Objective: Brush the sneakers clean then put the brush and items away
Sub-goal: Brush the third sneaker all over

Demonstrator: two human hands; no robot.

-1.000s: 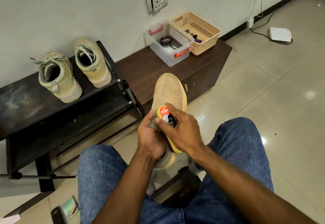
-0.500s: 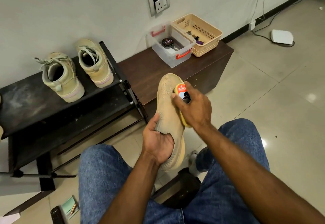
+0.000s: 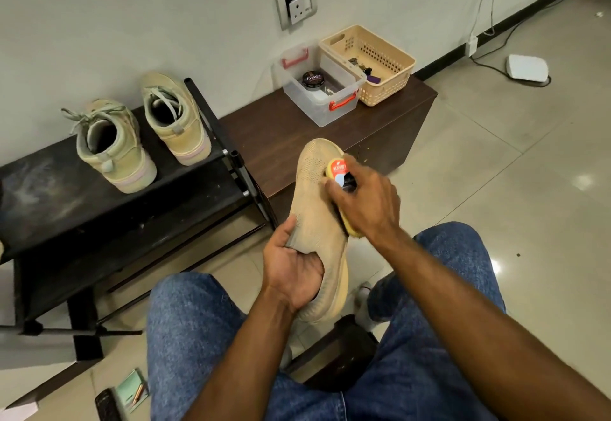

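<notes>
Brushing in progress, head view: right hand [image 3: 367, 204] grips the yellow shoe brush [image 3: 340, 172], fingers curled over its top, pressed against the toe side of the tan knit sneaker [image 3: 317, 222]. Left hand [image 3: 292, 272] holds that sneaker at its collar, thumb outside, fingers tucked into the opening, over the lap. Second pair of sneakers [image 3: 142, 133] sits on the black shoe rack [image 3: 49, 196]. Clear storage box [image 3: 319, 85] and beige basket [image 3: 370, 63] stand on the brown bench [image 3: 281, 133]. Judgement: keep strokes short, toe to heel, light pressure on mesh; left hand should brace firmly so the sneaker does not twist.
</notes>
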